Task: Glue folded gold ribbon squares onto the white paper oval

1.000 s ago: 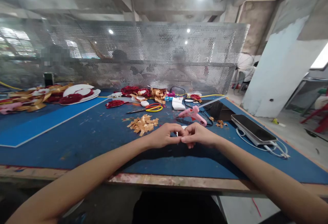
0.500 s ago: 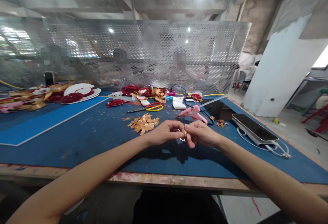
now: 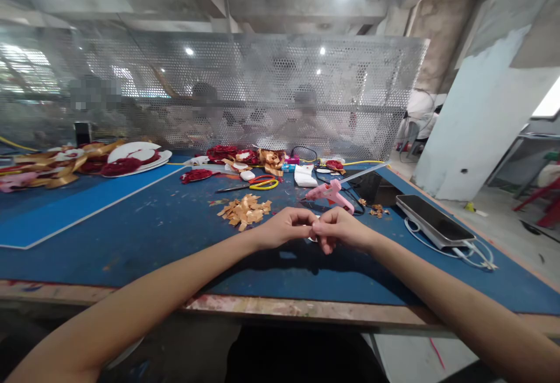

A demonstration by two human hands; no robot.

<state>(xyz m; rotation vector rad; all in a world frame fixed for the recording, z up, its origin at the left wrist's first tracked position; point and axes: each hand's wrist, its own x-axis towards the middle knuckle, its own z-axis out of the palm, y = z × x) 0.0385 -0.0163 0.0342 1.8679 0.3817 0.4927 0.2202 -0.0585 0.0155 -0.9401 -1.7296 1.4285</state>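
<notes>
My left hand [image 3: 289, 225] and my right hand [image 3: 340, 228] meet over the blue tabletop, fingertips pinched together. What lies between the fingertips is mostly hidden. A small white piece [image 3: 313, 239] shows just under the fingers. Left of my left hand is a loose pile of gold ribbon pieces [image 3: 245, 211]. Behind my right hand lies a pink glue gun [image 3: 330, 192], its nozzle pointing left. Scissors with red and yellow handles [image 3: 265, 183] rest beyond the gold pile.
A phone on a white device [image 3: 435, 218] with a coiled cable lies at the right. Red and gold ribbon [image 3: 271, 160] lines the back, before a perforated screen [image 3: 262, 91]. A blue board [image 3: 83, 208] with ribbons and white discs [image 3: 153, 164] lies left. People show dimly beyond the screen.
The fingers of both hands have drawn closer together, and the gold bit seen between them is now hidden. My right hand's fingers have curled in.
</notes>
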